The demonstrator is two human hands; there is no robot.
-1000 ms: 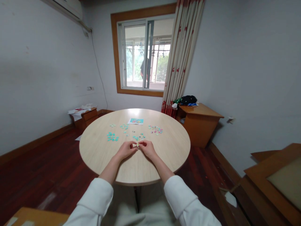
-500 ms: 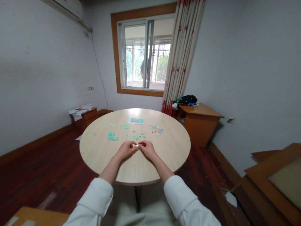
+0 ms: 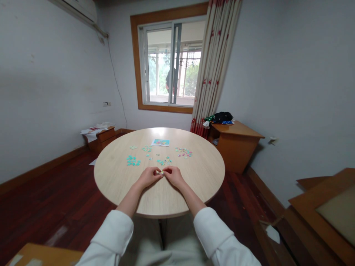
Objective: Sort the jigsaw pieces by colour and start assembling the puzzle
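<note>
Between my fingertips, just above the round table (image 3: pixel 116 177), is a small pale jigsaw puzzle piece (image 3: pixel 162 172). My left hand (image 3: pixel 149 176) pinches it from the left, and my right hand (image 3: pixel 173 175) pinches it from the right. Whether it is one piece or two joined is too small to tell. Just beyond my fingers lie mixed puzzle pieces (image 3: pixel 164 161). Turquoise puzzle pieces (image 3: pixel 133 161) are grouped to the left, and pink and pale puzzle pieces (image 3: pixel 184 152) to the right. A colourful picture sheet (image 3: pixel 161 142) lies farther back.
Pale green pieces (image 3: pixel 146 148) lie left of the picture sheet. Beyond the table on the right stands a wooden cabinet (image 3: pixel 235 144) with dark cloth (image 3: pixel 223 117) on top. A low drawer unit (image 3: pixel 105 135) holds papers at the left. Outside the window (image 3: pixel 172 66) a person (image 3: pixel 171 81) is partly visible.
The held piece has turned slightly between my fingertips, showing a more yellowish-green face. Both hands stay nearly in place.
</note>
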